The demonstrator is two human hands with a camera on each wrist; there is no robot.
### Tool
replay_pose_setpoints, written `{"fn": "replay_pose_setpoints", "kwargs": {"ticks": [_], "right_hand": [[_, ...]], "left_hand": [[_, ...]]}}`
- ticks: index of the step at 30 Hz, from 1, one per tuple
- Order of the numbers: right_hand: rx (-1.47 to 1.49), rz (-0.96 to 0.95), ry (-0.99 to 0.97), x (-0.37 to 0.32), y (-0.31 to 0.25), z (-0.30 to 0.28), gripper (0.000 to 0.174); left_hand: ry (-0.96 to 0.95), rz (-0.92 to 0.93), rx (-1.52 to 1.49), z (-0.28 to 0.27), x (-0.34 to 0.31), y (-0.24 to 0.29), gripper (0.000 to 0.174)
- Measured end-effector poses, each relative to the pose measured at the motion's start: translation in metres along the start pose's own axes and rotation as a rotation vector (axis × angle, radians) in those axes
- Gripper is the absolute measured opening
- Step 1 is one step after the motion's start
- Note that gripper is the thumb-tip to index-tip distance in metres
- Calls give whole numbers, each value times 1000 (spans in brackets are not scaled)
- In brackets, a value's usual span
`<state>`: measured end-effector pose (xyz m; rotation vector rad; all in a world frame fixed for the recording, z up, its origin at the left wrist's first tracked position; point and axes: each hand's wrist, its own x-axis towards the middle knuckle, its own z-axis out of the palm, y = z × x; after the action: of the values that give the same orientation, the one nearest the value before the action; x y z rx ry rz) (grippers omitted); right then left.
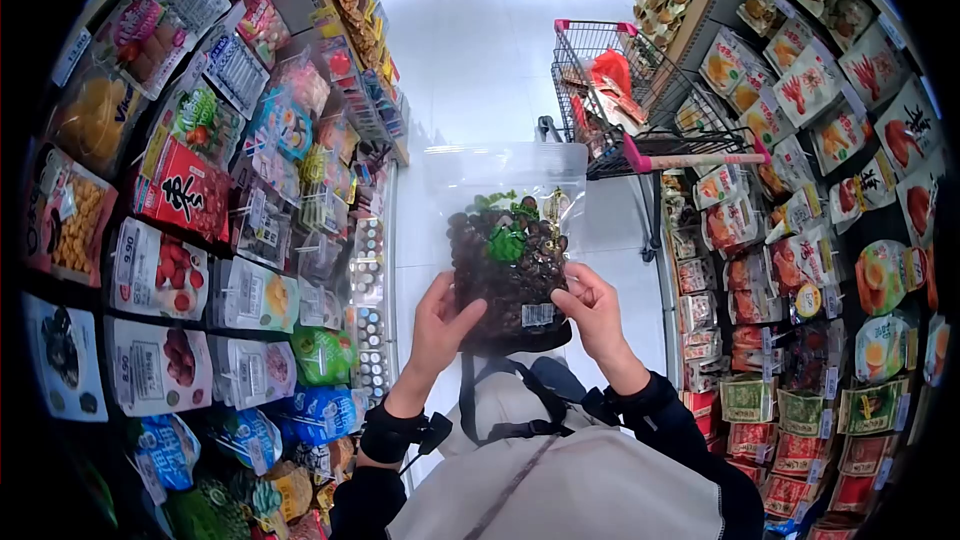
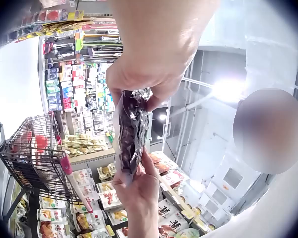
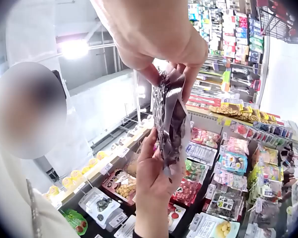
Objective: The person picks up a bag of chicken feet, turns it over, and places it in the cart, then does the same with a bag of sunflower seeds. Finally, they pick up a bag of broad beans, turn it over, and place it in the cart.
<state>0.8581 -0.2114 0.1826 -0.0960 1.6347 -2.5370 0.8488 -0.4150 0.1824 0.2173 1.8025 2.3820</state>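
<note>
As the left hand [image 1: 440, 322] and right hand [image 1: 597, 320] each pinch a lower side of the pouch [image 1: 505, 285], thumbs on its front, it is held up between them before the torso [image 1: 575, 490]. Likely best: even, gentle grips, both thumbs clear of the barcode label [image 1: 538, 315].

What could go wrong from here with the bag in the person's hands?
If the left hand or right hand, pinching the bag by its lower sides, slips, the bag may tip or fall. Neither hand holds the cart ahead, so it might roll or get bumped.
</note>
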Motion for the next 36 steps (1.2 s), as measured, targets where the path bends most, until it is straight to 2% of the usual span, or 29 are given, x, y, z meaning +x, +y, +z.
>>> {"fn": "replay_pose_setpoints", "kwargs": {"ticks": [6,9,11,13,16,21,23,27,31,33,34,36], "right_hand": [[20,-10,-35,51,14,20,33],[-5,-12,-41,76,19,25,34],[-77,113,-61,92,15,24,35],[-119,125,-142,114,18,20,35],[9,75,-88,147,6,12,30],[-57,-22,96,197,7,-51,22],[-91,-44,164,220,4,-82,20],[-75,-55,296,259,-14,-135,18],[-68,-77,399,282,-36,-163,18],[-67,-51,442,288,-44,-174,18],[-86,-57,477,290,-45,-179,18],[-89,-61,557,292,-49,-190,18]], "left_hand": [[-4,-10,-76,-36,37,12,39],[46,26,-21,-50,53,11,40],[66,38,-18,-56,65,12,41],[85,26,60,-62,80,17,39],[260,99,87,-75,109,1,40],[358,225,64,-91,191,-12,39],[337,239,103,-94,231,-13,37],[404,161,249,-95,316,-26,31],[288,151,368,-82,393,-37,31],[221,107,412,-63,427,-41,38],[177,156,384,-56,445,-50,35],[60,94,389,-48,480,-65,32]]}}
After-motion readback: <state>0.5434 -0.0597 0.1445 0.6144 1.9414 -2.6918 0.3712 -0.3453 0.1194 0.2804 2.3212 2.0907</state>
